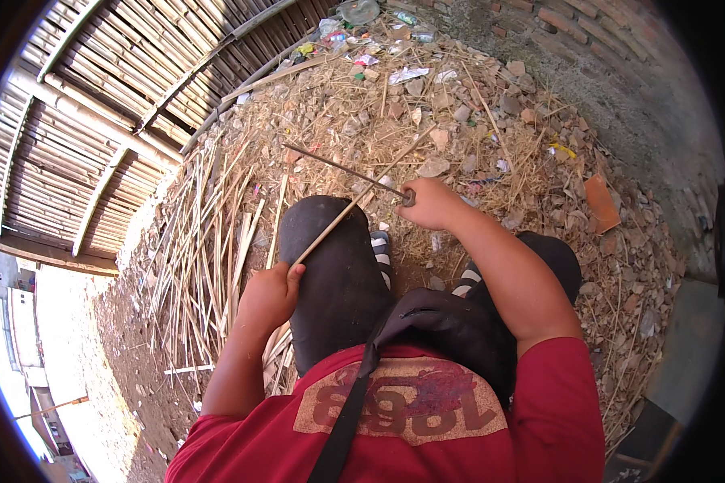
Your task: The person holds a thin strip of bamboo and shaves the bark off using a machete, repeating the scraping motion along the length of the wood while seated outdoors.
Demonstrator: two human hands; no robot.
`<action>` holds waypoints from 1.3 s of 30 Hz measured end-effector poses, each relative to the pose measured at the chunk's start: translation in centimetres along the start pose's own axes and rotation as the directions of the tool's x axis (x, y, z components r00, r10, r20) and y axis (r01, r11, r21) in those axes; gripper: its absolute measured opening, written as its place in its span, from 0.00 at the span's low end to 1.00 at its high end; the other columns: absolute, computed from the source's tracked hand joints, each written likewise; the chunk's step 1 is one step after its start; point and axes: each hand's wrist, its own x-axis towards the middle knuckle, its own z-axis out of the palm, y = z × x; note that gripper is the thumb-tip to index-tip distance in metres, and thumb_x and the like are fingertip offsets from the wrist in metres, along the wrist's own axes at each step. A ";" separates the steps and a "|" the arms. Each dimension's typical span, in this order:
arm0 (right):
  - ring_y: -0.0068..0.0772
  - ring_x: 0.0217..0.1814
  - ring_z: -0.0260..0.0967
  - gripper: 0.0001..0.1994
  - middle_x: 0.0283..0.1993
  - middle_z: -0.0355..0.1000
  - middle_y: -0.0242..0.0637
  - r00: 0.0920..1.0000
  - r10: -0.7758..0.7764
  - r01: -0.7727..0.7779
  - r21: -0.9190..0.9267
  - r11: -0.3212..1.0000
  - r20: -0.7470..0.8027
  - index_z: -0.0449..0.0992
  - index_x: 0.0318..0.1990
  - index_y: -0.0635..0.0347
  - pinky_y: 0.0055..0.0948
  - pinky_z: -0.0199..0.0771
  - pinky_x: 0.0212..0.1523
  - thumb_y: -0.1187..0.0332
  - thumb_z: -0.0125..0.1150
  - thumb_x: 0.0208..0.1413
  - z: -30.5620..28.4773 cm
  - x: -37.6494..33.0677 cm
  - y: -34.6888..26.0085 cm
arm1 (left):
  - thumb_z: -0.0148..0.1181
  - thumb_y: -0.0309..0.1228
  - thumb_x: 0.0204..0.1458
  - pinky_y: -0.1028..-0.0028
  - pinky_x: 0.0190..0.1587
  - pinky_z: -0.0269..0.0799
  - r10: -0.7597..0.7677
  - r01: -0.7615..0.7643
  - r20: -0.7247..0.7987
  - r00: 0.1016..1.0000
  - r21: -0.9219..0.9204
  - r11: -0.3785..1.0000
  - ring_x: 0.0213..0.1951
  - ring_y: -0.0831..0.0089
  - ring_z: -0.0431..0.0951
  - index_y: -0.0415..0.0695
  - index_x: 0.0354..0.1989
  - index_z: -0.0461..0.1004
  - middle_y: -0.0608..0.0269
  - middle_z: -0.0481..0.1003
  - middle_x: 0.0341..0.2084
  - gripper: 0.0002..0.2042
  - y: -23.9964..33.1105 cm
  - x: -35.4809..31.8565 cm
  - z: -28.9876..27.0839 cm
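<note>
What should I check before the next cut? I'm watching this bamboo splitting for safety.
1. Left hand grips the bamboo strip firmly: ok.
2. Right hand closed on the knife handle: ok.
3. Blade meets the strip: cannot tell, they cross near the right hand.
4. Left fingers away from the blade: ok.
5. Strip runs over the left knee, close under the cut: not ok.
6. Pile of split strips lies aside on the left: ok.

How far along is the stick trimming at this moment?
Done, seemingly: a heap of pale split sticks lies by the left knee. In hand: the left hand grips a thin stick across the knee while the right hand holds a long blade against it. What is left cannot be told: no untrimmed stock stands out.
</note>
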 end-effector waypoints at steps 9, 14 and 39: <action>0.54 0.42 0.79 0.16 0.36 0.79 0.54 0.996 0.080 -0.079 -0.031 0.996 0.030 0.81 0.37 0.63 0.44 0.78 0.45 0.60 0.69 0.44 -2.6 0.3 2.8 | 0.46 0.49 0.69 0.42 0.41 0.71 0.004 -0.005 0.012 1.000 0.060 0.998 0.35 0.34 0.78 0.35 0.34 0.74 0.35 0.78 0.27 0.25 0.3 0.2 -0.4; 0.53 0.43 0.79 0.17 0.37 0.80 0.51 0.980 0.104 -0.094 -0.066 0.993 0.170 0.82 0.40 0.62 0.45 0.78 0.46 0.61 0.66 0.44 -2.5 -0.1 2.4 | 0.46 0.49 0.69 0.42 0.41 0.70 -0.005 0.002 0.042 0.999 0.056 0.998 0.36 0.34 0.78 0.35 0.34 0.74 0.34 0.77 0.27 0.25 0.4 -0.2 -0.1; 0.52 0.47 0.79 0.23 0.44 0.80 0.53 0.983 0.052 -0.028 -0.135 0.990 0.178 0.82 0.49 0.63 0.43 0.78 0.50 0.60 0.65 0.44 -4.0 -0.6 0.0 | 0.44 0.49 0.70 0.43 0.43 0.70 0.011 -0.012 0.029 1.000 0.019 1.000 0.37 0.33 0.78 0.35 0.34 0.76 0.33 0.78 0.28 0.26 0.1 0.2 -0.8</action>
